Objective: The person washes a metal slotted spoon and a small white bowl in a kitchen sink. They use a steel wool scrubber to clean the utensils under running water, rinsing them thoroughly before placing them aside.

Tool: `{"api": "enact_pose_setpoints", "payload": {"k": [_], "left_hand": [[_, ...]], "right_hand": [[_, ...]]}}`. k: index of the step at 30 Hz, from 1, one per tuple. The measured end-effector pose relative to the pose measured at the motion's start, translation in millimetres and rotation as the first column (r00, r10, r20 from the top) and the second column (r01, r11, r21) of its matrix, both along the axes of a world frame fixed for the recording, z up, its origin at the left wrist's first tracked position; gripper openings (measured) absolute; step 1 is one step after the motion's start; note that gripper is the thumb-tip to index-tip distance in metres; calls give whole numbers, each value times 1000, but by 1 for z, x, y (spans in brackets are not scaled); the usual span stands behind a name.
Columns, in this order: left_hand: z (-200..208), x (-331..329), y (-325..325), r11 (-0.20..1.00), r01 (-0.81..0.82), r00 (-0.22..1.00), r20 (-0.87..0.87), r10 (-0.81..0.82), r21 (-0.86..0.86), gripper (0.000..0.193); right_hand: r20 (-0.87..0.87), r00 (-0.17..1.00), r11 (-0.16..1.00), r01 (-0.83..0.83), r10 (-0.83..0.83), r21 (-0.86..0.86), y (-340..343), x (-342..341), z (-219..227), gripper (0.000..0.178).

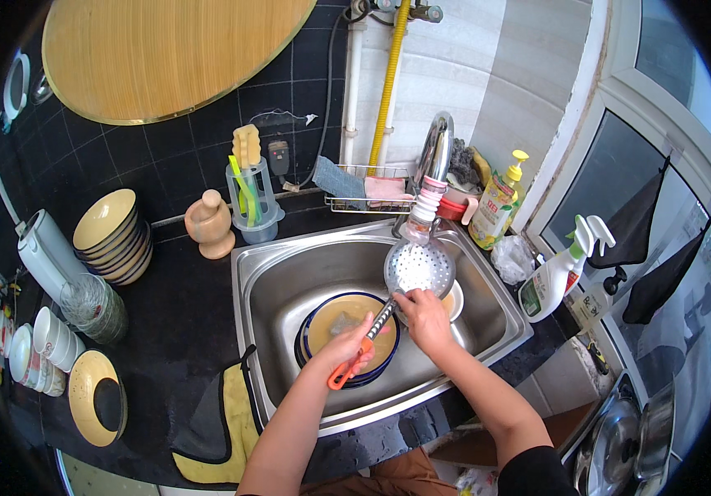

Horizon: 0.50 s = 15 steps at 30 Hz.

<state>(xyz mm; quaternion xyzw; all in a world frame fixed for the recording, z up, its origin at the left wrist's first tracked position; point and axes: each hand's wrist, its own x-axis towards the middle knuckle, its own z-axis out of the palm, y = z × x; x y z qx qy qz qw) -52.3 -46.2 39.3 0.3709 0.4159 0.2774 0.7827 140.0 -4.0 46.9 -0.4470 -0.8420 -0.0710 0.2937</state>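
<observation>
A metal skimmer point(422, 266) with a round perforated head and an orange-ended handle is held over the sink point(250, 331), under the faucet point(436, 149). My left hand point(345, 343) is closed around its handle. Up at the neck, the fingers of my right hand point(424, 318) are closed on the skimmer beside its head; the fingertips are partly hidden. Stacked blue-rimmed bowls point(322, 318) sit in the sink below my left hand, with cloudy liquid and something greyish in the top one. A pale bowl point(455, 302) shows partly behind the skimmer head.
Left counter: stacked cream bowls point(112, 227), a wooden mortar point(210, 227), a utensil holder point(256, 211), glass bowls point(95, 310), white cups point(56, 339) and a yellow-grey cloth point(240, 413). Right of the sink: a soap bottle point(496, 207) and a spray bottle point(550, 285). Behind: a wire rack point(355, 202).
</observation>
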Motion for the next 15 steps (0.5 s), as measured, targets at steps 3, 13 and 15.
{"api": "enact_pose_setpoints", "payload": {"k": [3, 13, 15], "left_hand": [[4, -1, 5, 996, 5, 987, -159, -18, -84, 68], [-3, 4, 6, 1000, -1, 981, -195, 5, 17, 64], [-10, 2, 8, 1000, -5, 974, -228, 9, 19, 60]], "right_hand": [[31, 980, 980, -195, 196, -31, -22, -13, -10, 38], [69, 976, 975, -212, 208, 60, -19, -12, -8, 36], [80, 981, 983, -182, 179, 36, -19, -12, -6, 35]]}}
